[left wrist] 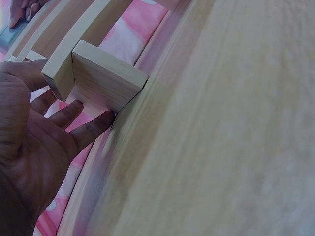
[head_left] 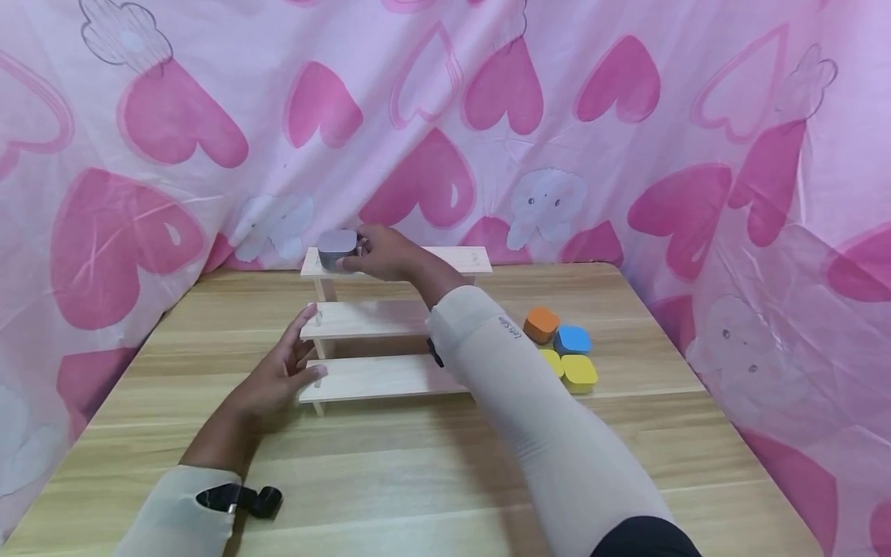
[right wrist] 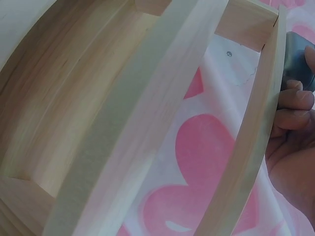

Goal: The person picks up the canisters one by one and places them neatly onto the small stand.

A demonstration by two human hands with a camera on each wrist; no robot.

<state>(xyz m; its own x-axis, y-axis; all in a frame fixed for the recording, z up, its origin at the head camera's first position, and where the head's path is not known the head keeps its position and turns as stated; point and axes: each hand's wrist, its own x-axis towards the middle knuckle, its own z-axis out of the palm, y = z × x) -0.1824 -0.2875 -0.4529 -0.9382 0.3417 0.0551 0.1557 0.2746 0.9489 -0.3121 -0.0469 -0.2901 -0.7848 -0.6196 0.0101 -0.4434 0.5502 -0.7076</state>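
Note:
A small wooden three-step rack (head_left: 390,377) stands on the table. At the left end of its top step, my right hand (head_left: 386,254) pinches a grey rounded block (head_left: 337,249) between thumb and fingers. The right wrist view shows the dark side of this block (right wrist: 295,61) beside the top board. My left hand (head_left: 278,371) touches the rack's left end, thumb on the lowest step and a fingertip by the middle one. In the left wrist view, the fingers of that hand (left wrist: 44,128) spread loosely beside the end support (left wrist: 106,78).
Right of the rack, partly behind my right sleeve, sit an orange block (head_left: 541,325), a blue block (head_left: 573,340) and two yellow blocks (head_left: 579,374). A pink heart-patterned cloth (head_left: 418,178) hangs behind and beside the wooden table (head_left: 376,480).

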